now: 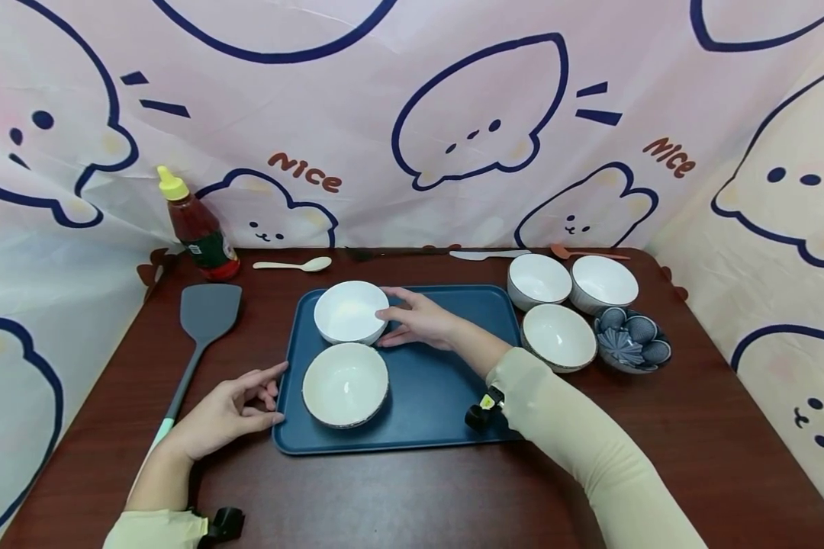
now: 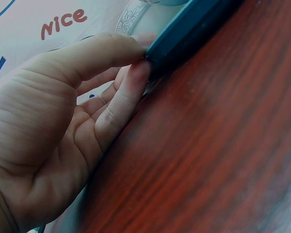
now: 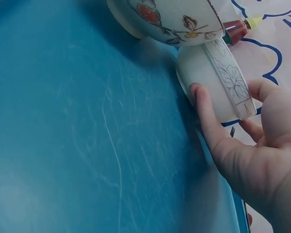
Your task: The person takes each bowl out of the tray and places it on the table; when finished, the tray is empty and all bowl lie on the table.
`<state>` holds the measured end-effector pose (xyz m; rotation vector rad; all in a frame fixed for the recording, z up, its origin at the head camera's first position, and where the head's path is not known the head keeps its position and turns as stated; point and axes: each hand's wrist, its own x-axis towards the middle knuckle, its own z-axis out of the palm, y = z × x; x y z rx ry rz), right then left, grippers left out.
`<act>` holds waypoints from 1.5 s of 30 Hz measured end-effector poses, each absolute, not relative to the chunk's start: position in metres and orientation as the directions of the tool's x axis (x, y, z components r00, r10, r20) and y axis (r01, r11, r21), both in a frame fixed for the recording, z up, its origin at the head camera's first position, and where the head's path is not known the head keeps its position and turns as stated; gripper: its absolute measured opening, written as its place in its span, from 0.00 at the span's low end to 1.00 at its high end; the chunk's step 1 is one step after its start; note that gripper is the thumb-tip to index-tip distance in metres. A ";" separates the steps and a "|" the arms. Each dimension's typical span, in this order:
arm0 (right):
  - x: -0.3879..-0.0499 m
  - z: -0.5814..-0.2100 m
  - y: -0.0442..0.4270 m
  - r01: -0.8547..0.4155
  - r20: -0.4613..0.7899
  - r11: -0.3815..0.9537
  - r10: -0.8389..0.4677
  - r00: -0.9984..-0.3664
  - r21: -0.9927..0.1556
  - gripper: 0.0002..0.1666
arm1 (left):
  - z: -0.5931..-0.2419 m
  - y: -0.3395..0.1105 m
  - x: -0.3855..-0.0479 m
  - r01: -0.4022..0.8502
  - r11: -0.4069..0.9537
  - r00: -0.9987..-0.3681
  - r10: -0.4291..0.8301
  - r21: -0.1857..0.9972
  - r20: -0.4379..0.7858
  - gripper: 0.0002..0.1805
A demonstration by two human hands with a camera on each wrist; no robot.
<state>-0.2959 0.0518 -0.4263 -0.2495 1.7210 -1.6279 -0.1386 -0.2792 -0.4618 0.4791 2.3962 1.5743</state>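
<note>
Two white bowls stand on the left part of a blue tray [image 1: 446, 396]. My right hand [image 1: 422, 320] holds the rear bowl [image 1: 350, 311] at its right side, fingers spread along the rim and wall. In the right wrist view, the thumb lies against this bowl's outer wall [image 3: 218, 94], below a band of leaf drawings. The front bowl [image 1: 346, 385] stands close before it; its outside [image 3: 184, 22] carries a floral print. My left hand [image 1: 226, 412] touches the tray's left edge with its thumb and index fingertips; its other fingers are bent.
Right of the tray stand three white bowls [image 1: 559, 335] and a dark patterned bowl [image 1: 632, 341]. A spatula [image 1: 209, 313] and a red sauce bottle [image 1: 202, 229] are at left. A spoon [image 1: 295, 264], a knife [image 1: 487, 255] and an orange utensil [image 1: 587, 253] lie along the back.
</note>
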 end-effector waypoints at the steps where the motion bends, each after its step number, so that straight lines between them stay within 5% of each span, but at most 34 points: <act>1: -0.296 -0.426 0.050 0.339 -0.373 0.174 -0.598 -0.709 -0.925 0.38 | -0.461 -0.279 -0.139 0.136 0.366 -0.921 0.389 0.921 -0.018 0.40; 19: -0.292 -0.413 0.049 0.353 -0.369 0.137 -0.535 -0.760 -0.925 0.38 | -0.459 -0.278 -0.138 0.135 0.365 -0.925 0.379 0.921 -0.015 0.40; 45: -0.251 -0.373 0.122 0.373 -0.360 0.062 -0.444 -0.821 -0.926 0.40 | -0.466 -0.281 -0.140 0.145 0.372 -0.920 0.391 0.917 -0.014 0.40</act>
